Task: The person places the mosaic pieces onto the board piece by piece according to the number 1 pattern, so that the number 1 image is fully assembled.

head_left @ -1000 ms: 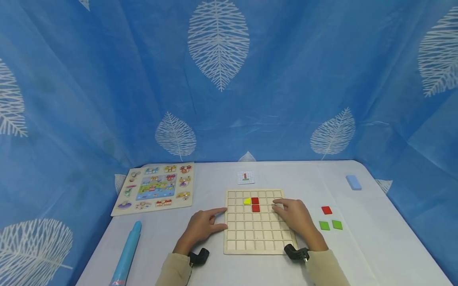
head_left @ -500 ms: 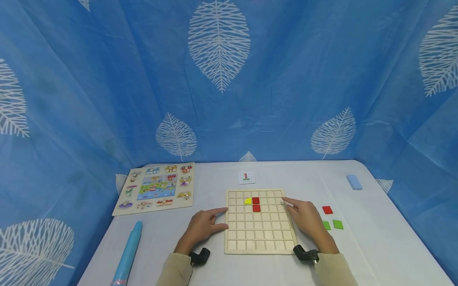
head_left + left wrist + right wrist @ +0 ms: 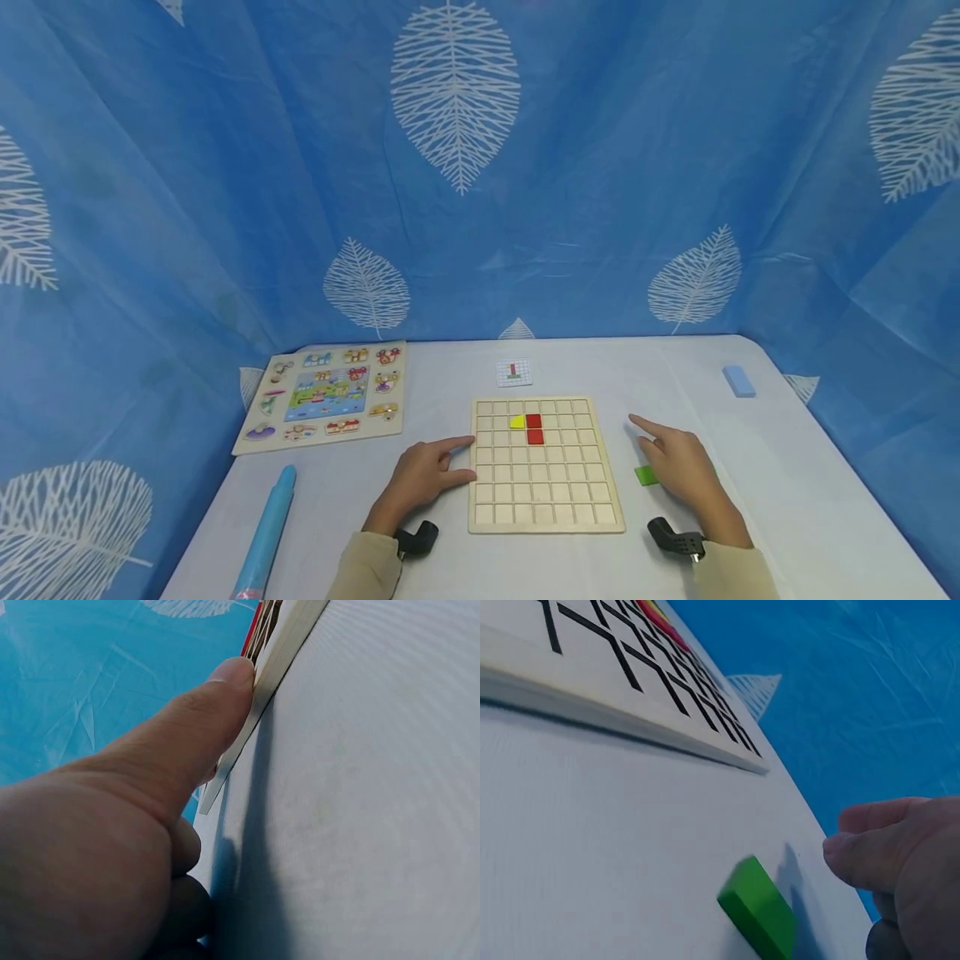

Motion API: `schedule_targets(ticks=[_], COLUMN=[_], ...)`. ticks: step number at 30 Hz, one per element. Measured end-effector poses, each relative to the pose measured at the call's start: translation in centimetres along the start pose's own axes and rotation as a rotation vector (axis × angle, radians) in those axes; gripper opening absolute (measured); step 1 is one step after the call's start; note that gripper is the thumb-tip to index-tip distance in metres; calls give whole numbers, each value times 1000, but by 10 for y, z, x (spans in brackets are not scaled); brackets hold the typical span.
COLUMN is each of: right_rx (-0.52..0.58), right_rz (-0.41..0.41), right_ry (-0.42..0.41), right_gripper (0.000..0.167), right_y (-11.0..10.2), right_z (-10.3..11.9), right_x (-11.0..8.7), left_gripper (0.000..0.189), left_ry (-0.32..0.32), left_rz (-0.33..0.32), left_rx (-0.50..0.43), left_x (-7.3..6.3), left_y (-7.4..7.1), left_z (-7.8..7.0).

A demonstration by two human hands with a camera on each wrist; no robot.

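A wooden grid board (image 3: pixel 525 517) lies on the table with one yellow tile (image 3: pixel 517 422) and two red tiles (image 3: pixel 535 437) in its upper squares. My left hand (image 3: pixel 424 473) rests at the board's left edge, index finger and thumb touching it; the left wrist view shows the thumb tip (image 3: pixel 236 671) against the side. To the right of the board is my right hand (image 3: pixel 681 467), thumb and index finger extended and apart. A green tile (image 3: pixel 647 475) shows beside the thumb, with a gap from the fingers in the right wrist view. The hand hides the table behind it.
Behind the board lies a small grid pattern card (image 3: pixel 513 372). A wooden picture puzzle (image 3: pixel 327 394) sits at the back left, with a blue tube-like object (image 3: pixel 266 533) in front of it. A light blue block (image 3: pixel 739 381) lies at the back right.
My right hand has moved right, off the board and over where the loose tiles lay. A green tile now shows farther left; the loose red tile is out of sight. The left hand stays put.
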State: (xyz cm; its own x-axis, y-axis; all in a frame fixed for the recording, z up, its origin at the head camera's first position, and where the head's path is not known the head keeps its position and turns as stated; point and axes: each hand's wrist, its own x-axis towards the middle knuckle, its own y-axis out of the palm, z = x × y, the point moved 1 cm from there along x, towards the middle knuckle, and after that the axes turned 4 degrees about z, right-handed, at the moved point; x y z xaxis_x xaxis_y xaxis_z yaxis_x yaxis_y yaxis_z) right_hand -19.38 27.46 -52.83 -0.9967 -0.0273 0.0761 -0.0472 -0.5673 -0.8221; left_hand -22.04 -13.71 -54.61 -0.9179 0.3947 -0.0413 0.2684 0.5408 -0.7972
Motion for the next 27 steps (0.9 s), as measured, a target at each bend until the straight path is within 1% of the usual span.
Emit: schedule_targets(ticks=[3,6,12,17,21,27], right_rx=[-6,-23,-49,-74,-77,-72], right_rz=[27,31,15,-12,-21,-18], right_ry=[17,40,96,117,130,159], right_gripper=[42,43,46,45,43,46], right_y=[-4,-8,-20,-29,-30,-26], right_z=[-5,-10,-20,-30,-35,-37], right_x=[-4,-8,-15,-19,-21,-22], left_gripper=[61,60,60,60,61,61], left_ry=[-9,-16,-15,-17,-4,-11], left_rz=[4,5,12,11,6,11], left_rx=[-3,-5,-7,-2,-1,-4], left_x=[0,0,0,0,-1,0], left_y=[-1,-1,-1,-1,-1,-1], left_z=[0,0,0,-1,-1,0])
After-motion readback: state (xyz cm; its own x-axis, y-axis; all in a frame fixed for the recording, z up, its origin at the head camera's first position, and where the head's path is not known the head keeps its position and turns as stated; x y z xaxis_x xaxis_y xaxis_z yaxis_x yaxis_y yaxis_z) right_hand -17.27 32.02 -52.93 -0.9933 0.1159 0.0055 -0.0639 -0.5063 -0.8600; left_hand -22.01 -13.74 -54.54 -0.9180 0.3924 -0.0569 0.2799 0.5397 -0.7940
